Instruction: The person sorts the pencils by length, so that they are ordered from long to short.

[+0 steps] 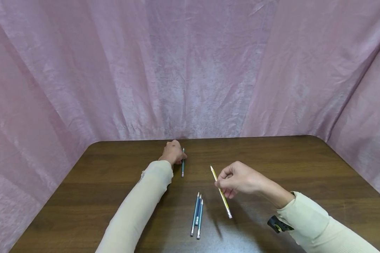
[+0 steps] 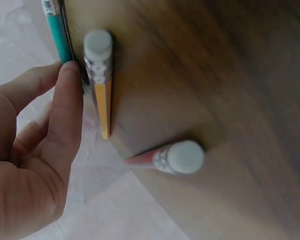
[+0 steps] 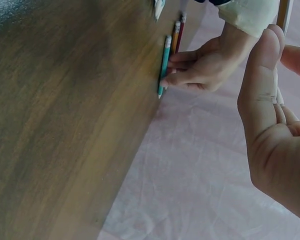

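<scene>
Pinching a long yellow wooden pencil (image 1: 223,199) in the fingers of the right hand (image 1: 240,179), up in the air, just right of three thin bluish wooden pencils (image 1: 198,211). Pinching a green wooden pencil (image 1: 182,170) in the fingers of the left hand (image 1: 172,151), farther away than the bluish pencils. Beside that hand, also past the bluish pencils, an orange wooden pencil (image 2: 103,107) and a red wooden pencil (image 2: 144,159). Looks partway done: bluish ones together, yellow one not down yet, other three well apart from them. Under the bluish pencils, a brown table (image 1: 272,154).
</scene>
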Tool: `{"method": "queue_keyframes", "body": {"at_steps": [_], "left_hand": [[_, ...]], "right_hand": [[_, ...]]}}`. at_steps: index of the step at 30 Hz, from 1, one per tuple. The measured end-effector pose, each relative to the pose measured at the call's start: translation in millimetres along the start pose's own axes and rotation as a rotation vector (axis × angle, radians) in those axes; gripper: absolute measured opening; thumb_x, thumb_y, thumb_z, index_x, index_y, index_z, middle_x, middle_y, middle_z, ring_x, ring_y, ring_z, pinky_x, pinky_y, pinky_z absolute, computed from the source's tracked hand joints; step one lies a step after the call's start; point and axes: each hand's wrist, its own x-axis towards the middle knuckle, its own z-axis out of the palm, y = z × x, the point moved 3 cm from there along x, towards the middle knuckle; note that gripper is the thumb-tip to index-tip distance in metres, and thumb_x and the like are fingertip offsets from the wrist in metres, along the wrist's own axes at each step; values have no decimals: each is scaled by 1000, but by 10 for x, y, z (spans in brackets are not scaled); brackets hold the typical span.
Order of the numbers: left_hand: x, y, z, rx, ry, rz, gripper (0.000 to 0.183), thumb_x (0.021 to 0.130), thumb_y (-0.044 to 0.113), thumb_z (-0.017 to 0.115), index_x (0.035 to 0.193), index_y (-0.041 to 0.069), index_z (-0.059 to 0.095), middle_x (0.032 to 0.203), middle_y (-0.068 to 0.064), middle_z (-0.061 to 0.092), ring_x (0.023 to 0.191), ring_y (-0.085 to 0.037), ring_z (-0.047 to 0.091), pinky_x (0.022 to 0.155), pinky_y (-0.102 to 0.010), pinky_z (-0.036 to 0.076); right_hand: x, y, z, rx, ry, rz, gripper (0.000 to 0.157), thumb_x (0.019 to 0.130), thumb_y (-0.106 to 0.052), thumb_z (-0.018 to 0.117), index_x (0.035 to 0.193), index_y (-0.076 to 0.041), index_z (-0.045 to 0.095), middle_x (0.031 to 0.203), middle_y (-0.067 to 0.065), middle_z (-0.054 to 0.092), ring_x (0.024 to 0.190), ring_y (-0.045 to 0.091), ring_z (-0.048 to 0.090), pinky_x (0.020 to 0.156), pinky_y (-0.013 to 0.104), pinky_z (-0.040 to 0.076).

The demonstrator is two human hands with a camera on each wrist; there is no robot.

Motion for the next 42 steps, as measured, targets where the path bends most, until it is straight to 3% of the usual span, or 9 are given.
{"method": "queue_keyframes", "body": {"at_steps": [3, 6, 14, 21, 27, 35, 42], "left_hand": [[-16, -5, -2, -3, -9, 4, 19, 85, 9, 80, 74, 2, 66, 84, -19, 68, 48, -14, 65, 56, -25, 59], [-36, -14, 0, -19, -21, 8, 18, 84, 7, 80, 74, 2, 66, 75, -15, 70, 48, -14, 65, 60, -26, 60], [-79, -42, 10, -74, -33, 2, 17, 84, 5, 80, 73, 1, 69, 63, -9, 66, 48, -13, 65, 51, -24, 58], [-82, -68, 11, -75, -23, -20, 19, 84, 7, 81, 70, 1, 69, 65, -10, 67, 47, -11, 64, 48, -21, 56], [-71, -72, 19, -79, 1, -40, 19, 83, 6, 82, 72, 0, 68, 80, -17, 61, 51, -13, 67, 47, -20, 55], [-48, -53, 37, -88, 0, -57, 20, 81, 5, 83, 71, -1, 67, 71, -14, 66, 43, -10, 61, 47, -22, 56], [-10, -31, 55, -94, 8, -45, 21, 80, 5, 84, 72, -2, 66, 81, -18, 58, 43, -9, 60, 46, -20, 55]], "right_hand": [[1, 13, 11, -8, -3, -3, 9, 86, -5, 63, 86, 2, 68, 69, 4, 67, 61, 13, 63, 59, 34, 62], [7, 35, 22, -11, -6, -1, 10, 86, -5, 63, 87, 3, 68, 69, 5, 66, 61, 14, 64, 60, 34, 62], [98, 59, 6, 10, 18, 23, 12, 87, -6, 64, 88, 5, 67, 69, 6, 66, 62, 15, 64, 60, 32, 61], [332, 26, -53, 13, 56, 64, 14, 90, -9, 66, 89, 5, 68, 71, 8, 66, 63, 15, 64, 61, 32, 61], [572, -11, -91, 17, 84, 78, 14, 92, -9, 66, 89, 3, 70, 72, 8, 66, 62, 15, 64, 65, 35, 62], [862, 7, -113, 25, 127, 110, 15, 94, -10, 67, 92, 4, 71, 73, 9, 67, 62, 14, 65, 68, 35, 63], [1045, 54, -137, 39, 145, 133, 21, 94, -10, 66, 101, 9, 70, 72, 8, 67, 62, 14, 65, 66, 31, 62]]}}
